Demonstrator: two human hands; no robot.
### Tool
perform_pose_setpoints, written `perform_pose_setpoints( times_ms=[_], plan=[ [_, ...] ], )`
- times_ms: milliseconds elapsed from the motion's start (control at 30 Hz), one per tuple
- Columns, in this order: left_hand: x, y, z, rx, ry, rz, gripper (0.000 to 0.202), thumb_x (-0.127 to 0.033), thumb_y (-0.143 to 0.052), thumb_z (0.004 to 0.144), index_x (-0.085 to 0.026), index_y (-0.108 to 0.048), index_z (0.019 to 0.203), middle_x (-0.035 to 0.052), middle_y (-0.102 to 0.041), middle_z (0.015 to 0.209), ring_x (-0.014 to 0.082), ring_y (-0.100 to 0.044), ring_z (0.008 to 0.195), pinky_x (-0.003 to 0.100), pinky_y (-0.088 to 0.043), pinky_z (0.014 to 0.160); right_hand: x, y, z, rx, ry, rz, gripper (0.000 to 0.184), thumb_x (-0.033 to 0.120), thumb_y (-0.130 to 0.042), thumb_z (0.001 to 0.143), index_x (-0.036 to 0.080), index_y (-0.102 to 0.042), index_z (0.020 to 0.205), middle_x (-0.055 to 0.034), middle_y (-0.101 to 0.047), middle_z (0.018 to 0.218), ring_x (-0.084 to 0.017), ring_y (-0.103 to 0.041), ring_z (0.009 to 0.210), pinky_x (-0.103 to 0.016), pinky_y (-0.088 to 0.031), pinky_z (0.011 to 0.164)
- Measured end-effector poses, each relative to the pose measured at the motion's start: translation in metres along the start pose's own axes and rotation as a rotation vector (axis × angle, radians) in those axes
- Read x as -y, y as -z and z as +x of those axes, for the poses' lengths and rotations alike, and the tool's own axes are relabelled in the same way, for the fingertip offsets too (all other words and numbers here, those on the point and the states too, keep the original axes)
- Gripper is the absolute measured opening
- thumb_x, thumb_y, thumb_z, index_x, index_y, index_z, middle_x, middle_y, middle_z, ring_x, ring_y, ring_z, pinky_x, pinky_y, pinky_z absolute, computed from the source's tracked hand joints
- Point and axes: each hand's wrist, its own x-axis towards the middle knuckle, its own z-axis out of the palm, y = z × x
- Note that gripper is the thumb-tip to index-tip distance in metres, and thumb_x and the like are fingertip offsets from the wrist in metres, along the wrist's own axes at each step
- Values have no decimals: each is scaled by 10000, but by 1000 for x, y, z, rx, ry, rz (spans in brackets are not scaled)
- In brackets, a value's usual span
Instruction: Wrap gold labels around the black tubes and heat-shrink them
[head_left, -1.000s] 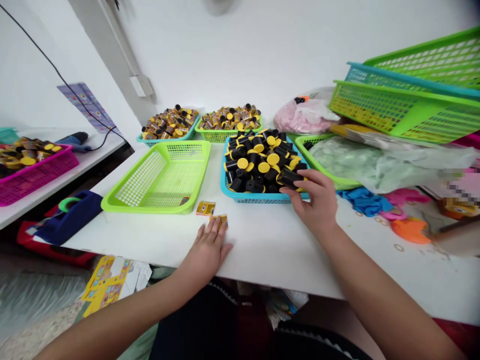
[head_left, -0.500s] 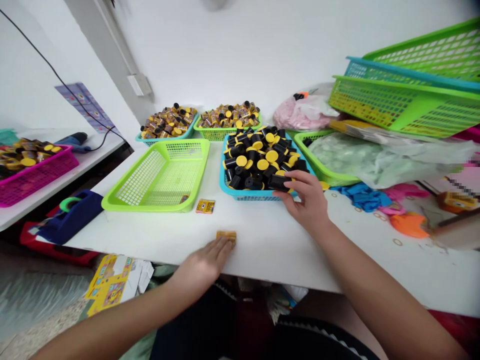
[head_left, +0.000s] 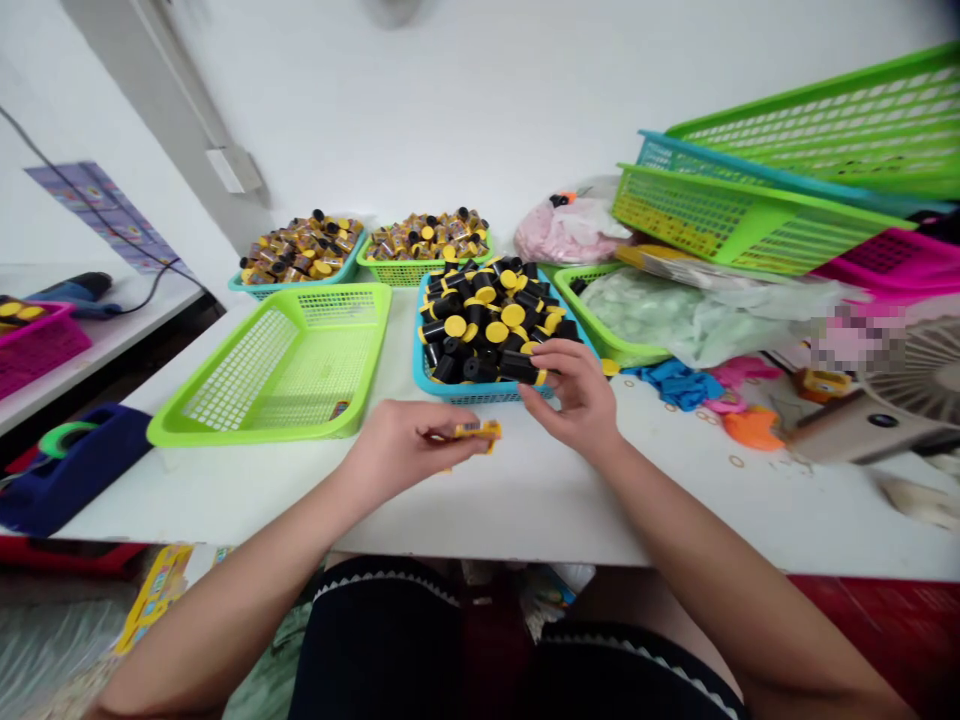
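My left hand (head_left: 405,445) is closed, pinching a small yellow printed sleeve (head_left: 480,430) between thumb and fingers just above the white table. My right hand (head_left: 581,395) grips a small black cylinder with a yellow cap (head_left: 519,368), over the front edge of a blue basket (head_left: 424,378). Many similar black cylinders with yellow caps (head_left: 497,332) are heaped in that basket. To the left of it stands a light green basket (head_left: 247,432), with a small printed piece (head_left: 340,409) at its near right corner.
Two baskets of labelled cylinders (head_left: 300,250) stand against the wall. At right are stacked baskets (head_left: 742,215), a plastic bag (head_left: 697,300), balloons (head_left: 752,428) and a small fan (head_left: 919,365). A tape dispenser (head_left: 82,455) sits at the left edge.
My left hand has lifted the yellow sleeve off the table and turned, coming closer to my right hand. The cylinder stays in my right hand. The view has swung right.
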Motion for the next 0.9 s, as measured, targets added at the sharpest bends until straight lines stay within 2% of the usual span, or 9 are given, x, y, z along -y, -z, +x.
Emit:
perform_pose_setpoints(
  times_ms=[67,133,267,367,467,600,733,833,900],
  plan=[
    [0,-13,16,-35,-6,-124,308,-446,-705,832,-176,-758,970,31,-770,725,189,-743,631,252,-617,587,0,0,0,8,-129,176,327,250,-715,835,261,-609,1144,-94,-600,1146,-208,-661,1015,-334,-625,749],
    [9,-27,28,-58,6,-218,371,-478,-695,836,-160,-743,1022,32,-770,721,194,-753,652,247,-631,597,-2,2,1,37,-245,315,358,315,-729,831,255,-589,1155,-69,-651,1040,-183,-690,905,-328,-628,742],
    [33,-43,30,-61,27,-393,382,-486,-707,828,-138,-762,977,56,-785,815,191,-762,698,249,-649,640,-5,10,1,132,-437,482,366,371,-772,794,233,-621,1098,-4,-686,771,-135,-675,632,-266,-602,584],
    [40,-46,24,-58,73,-611,419,-498,-736,798,-137,-771,1008,73,-788,936,202,-766,780,313,-663,750,-8,15,-1,193,-504,618,388,412,-791,769,207,-663,1072,-18,-714,750,-133,-665,541,-235,-554,460],
    [39,-46,23,-61,134,-721,454,-510,-761,767,-127,-771,1010,99,-769,1054,224,-764,840,370,-656,821,-10,18,-3,254,-556,713,376,401,-794,769,179,-683,1052,-25,-722,690,-143,-656,479,-227,-526,390],
    [36,-44,26,-58,130,-804,541,-544,-740,780,-83,-748,1062,153,-767,1028,271,-759,885,423,-643,859,-11,18,-2,312,-602,733,298,345,-780,794,166,-698,1017,-24,-719,619,-152,-646,428,-223,-512,350],
    [36,-42,25,-49,106,-817,605,-590,-710,787,-60,-734,1078,186,-760,1028,292,-758,880,429,-649,833,-6,14,2,271,-696,742,362,437,-804,743,155,-695,943,-27,-699,556,-159,-609,367,-218,-462,283],
    [35,-42,24,-29,82,-798,554,-580,-703,800,-68,-757,1005,194,-730,1130,287,-755,903,417,-645,849,2,11,8,200,-759,742,443,540,-811,688,155,-682,867,-6,-645,468,-134,-526,286,-198,-388,233],
    [36,-43,23,-24,52,-781,515,-568,-701,807,-84,-771,969,179,-710,1186,277,-753,918,404,-645,851,6,11,11,139,-746,754,451,565,-806,681,162,-684,843,14,-606,429,-125,-504,275,-190,-367,225]
  ],
)
